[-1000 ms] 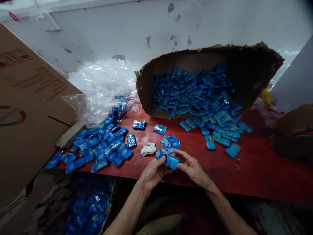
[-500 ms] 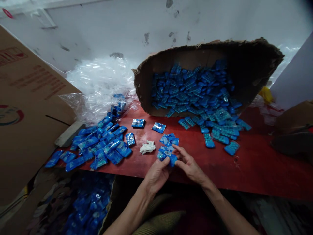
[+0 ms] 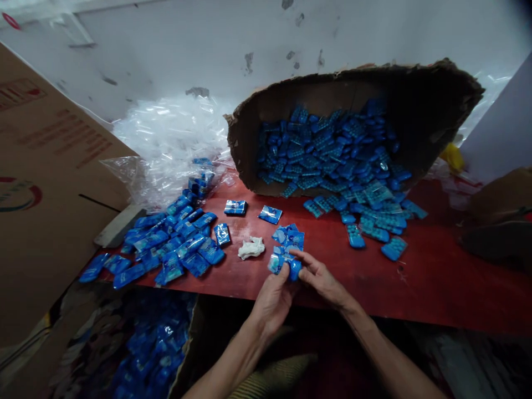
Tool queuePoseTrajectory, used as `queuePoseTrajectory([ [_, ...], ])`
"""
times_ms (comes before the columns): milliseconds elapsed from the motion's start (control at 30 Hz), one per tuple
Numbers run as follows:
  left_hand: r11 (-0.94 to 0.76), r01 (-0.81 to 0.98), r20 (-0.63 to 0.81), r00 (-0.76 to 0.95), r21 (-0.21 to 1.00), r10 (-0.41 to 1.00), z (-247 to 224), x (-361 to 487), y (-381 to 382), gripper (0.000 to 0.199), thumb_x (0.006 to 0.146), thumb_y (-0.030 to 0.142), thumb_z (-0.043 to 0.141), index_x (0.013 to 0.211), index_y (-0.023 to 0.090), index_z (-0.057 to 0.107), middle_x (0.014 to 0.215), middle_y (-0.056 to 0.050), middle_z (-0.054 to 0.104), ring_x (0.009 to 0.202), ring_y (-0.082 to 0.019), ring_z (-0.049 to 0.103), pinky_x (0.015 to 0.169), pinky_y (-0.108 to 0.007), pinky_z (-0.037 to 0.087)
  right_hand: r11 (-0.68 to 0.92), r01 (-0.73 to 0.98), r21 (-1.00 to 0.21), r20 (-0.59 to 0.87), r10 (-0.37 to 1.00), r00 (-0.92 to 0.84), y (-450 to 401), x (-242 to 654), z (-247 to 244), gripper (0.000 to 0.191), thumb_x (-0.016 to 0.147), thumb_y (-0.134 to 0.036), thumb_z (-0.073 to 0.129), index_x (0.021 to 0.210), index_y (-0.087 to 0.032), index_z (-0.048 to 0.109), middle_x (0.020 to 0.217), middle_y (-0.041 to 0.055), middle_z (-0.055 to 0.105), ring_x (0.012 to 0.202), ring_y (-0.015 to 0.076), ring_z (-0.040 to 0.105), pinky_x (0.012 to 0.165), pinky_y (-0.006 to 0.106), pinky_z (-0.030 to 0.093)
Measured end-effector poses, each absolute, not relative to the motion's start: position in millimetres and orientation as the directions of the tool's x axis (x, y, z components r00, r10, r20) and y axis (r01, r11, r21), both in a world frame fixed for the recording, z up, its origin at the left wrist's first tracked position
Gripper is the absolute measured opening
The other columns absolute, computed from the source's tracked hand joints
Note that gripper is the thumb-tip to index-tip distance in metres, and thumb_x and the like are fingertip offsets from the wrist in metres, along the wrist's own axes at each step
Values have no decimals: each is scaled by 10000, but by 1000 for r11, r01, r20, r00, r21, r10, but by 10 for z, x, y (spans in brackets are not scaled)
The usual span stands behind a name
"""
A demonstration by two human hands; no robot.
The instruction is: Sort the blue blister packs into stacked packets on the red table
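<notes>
Head view. Background: pale, stained wall (image 3: pixel 174 61) behind a red tabletop (image 3: pixel 436 277). At the back, a torn-edged cardboard box (image 3: pixel 243 147) lies with its mouth toward the person, blue blister packs (image 3: pixel 324 152) filling it and spilling onto the table. To the left, a heap of blue packets (image 3: pixel 166 249) beside clear plastic wrappers (image 3: pixel 166 133).

Held item: one blue packet (image 3: pixel 294 269), over the near part of the table, between the two hands. Left hand (image 3: pixel 272 299) pinches it, thumb on top; the fingers beneath are mostly hidden. Right hand (image 3: pixel 324 285) is curved, thumb and forefinger apart about the packet's right end; contact or grip there: cannot tell.

Key relation: the packet lies just beyond the left palm and directly left of the right fingertips. Long axis appears to run left to right, dipping slightly to the right. Left hand is the nearer, being on it. Printed cards (image 3: pixel 293 237) lie just past the packet; a crumpled white piece (image 3: pixel 251 247) lies to its left.
</notes>
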State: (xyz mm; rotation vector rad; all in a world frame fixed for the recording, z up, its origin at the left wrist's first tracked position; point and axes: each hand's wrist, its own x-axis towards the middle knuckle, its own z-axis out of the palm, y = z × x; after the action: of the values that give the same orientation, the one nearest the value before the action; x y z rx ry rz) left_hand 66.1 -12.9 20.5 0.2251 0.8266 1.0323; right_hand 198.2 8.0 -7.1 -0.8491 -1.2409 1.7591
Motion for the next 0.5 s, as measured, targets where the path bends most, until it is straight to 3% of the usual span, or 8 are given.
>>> queuePoseTrajectory([
  [133,550,-647,-555,227,528,800,180,637,-125,266,695,353,605,799,110,637,729,-62,646,761,-176,601,808,-330,422,-135,-99,-986,-79,897,-436,34,1917,-23,518,727,-238,562,1224,-253,419,1167,13,512,1018,174,493,934,335,334],
  [300,497,-669,-540,167,553,825,203,682,-133,321,668,364,628,875,118,638,832,-77,656,861,-195,580,834,-317,403,47,113,-992,13,958,-285,-39,1808,-55,552,705,-159,538,1235,-258,420,1237,28,471,1125,195,429,989,362,294],
  [500,470,-698,-536,145,540,832,230,732,-141,314,691,354,607,899,121,636,871,-81,657,912,-201,565,860,-324,393,105,162,-981,58,961,-271,-58,1765,-43,565,721,-148,531,1257,-261,392,1276,36,448,1167,199,401,995,380,304],
])
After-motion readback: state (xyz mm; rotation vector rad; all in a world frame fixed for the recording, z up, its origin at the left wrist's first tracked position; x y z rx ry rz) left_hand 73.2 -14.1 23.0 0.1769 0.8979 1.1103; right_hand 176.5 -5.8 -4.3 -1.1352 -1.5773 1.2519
